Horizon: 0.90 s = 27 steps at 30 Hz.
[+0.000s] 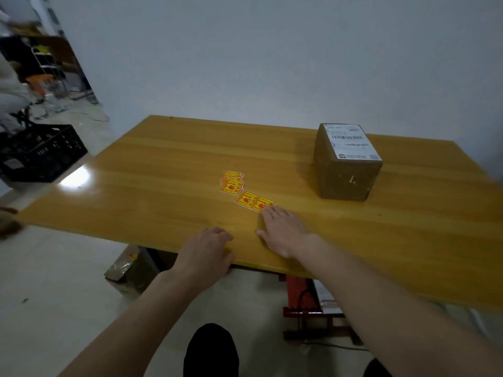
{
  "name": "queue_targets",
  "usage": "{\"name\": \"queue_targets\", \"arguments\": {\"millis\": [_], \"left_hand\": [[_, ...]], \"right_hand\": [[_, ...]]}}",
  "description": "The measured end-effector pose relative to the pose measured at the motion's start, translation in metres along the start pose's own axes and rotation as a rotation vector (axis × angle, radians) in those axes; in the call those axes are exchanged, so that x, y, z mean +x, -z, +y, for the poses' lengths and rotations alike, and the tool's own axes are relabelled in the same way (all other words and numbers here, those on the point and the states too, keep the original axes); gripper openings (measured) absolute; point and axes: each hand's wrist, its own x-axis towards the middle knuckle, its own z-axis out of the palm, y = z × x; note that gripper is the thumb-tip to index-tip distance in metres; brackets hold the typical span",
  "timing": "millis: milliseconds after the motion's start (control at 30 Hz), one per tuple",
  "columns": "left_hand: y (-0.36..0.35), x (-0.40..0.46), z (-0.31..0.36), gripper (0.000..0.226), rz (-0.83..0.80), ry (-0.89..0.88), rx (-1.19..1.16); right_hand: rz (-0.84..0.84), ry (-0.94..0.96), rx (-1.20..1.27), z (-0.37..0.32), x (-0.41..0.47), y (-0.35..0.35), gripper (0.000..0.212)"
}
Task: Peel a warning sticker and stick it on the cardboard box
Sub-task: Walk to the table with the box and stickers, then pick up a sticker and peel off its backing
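A strip of two yellow-and-red warning stickers (251, 200) lies flat near the middle of the wooden table (168, 170). Just behind it to the left sits a small pile of the same stickers (232, 182). My right hand (283, 231) rests palm down with its fingers spread, the fingertips touching the near end of the strip. My left hand (205, 251) lies at the table's front edge, fingers loosely curled, holding nothing. The brown cardboard box (347, 170), with a white shipping label on top, stands at the right rear of the table, apart from both hands.
A black plastic crate (40, 152) sits on the floor to the left. Under the table lie a taped parcel (128, 265) and a red frame (299, 295). A white wall rises right behind the table. A person sits at far left.
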Motion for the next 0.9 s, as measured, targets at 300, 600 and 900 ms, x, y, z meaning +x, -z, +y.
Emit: {"name": "queue_targets", "arguments": {"millis": [300, 600, 900], "left_hand": [[-0.009, 0.003, 0.029, 0.041, -0.025, -0.034, -0.020], [-0.032, 0.000, 0.057, 0.051, -0.018, -0.079, -0.031], [-0.041, -0.008, 0.071, 0.064, -0.001, -0.073, -0.046]], "right_hand": [[0.111, 0.081, 0.078, 0.022, -0.063, -0.018, 0.054], [0.327, 0.120, 0.173, 0.026, -0.108, -0.035, 0.045], [0.525, 0.077, 0.135, 0.024, -0.120, -0.046, 0.038]]}}
